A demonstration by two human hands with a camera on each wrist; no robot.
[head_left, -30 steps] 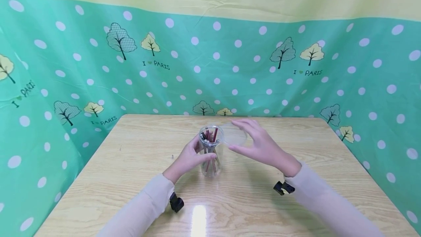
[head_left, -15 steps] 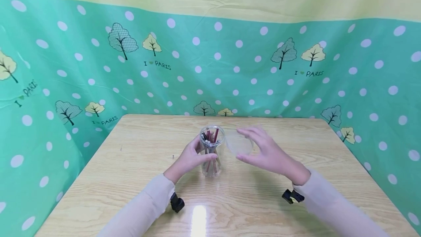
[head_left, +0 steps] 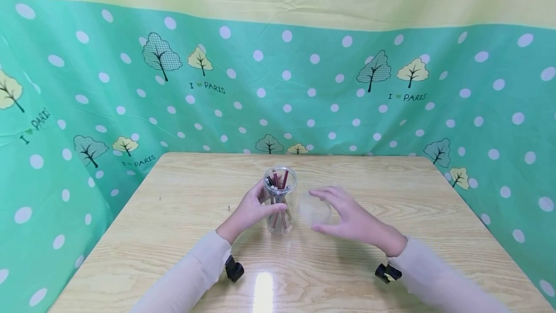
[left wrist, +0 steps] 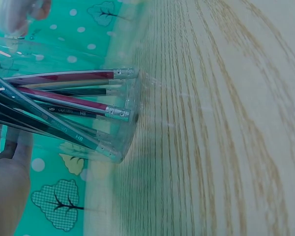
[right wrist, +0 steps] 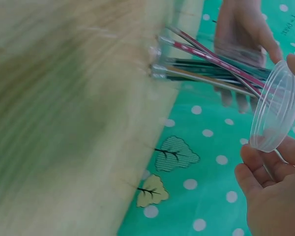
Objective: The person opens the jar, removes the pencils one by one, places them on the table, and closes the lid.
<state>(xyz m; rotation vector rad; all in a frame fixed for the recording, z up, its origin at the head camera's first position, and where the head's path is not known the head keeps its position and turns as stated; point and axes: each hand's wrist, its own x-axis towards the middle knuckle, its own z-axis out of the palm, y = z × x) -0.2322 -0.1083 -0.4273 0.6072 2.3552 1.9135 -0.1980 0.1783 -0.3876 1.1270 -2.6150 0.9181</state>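
Observation:
A clear plastic jar stands upright and uncovered on the table, with several pencils leaning inside it. My left hand grips the jar's left side, its thumb across the front. In the left wrist view the pencils show metal ferrules at the jar's base. Just right of the jar, my right hand holds a round translucent lid by its rim, apart from the jar and above the table. The right wrist view shows the lid between thumb and fingers.
The wooden table spreads around both hands. A tiny dark bit lies left of the jar. A green dotted cloth hangs behind the table and along both sides.
My right hand has moved the lid away from the jar's mouth, to the right, then down toward the table. The left hand and the jar have stayed in place.

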